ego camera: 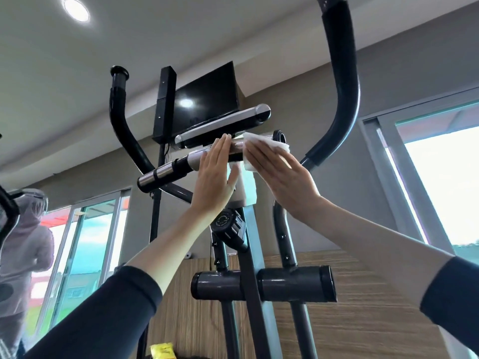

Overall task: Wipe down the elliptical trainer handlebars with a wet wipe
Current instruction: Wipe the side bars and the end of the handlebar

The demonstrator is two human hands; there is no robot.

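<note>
head view: chrome handlebar (160,174), grey ceiling (181,35), round light (76,8), wood-grain panel (363,294)

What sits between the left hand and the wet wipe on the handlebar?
Head view: only a short bare stretch of the handlebar shows between the left hand and the wet wipe, which lies under the right hand.

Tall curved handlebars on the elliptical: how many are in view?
2. One tall curved handlebar stands left of the console; the other rises right of it, its top cut off by the frame. No more seem hidden.
</note>
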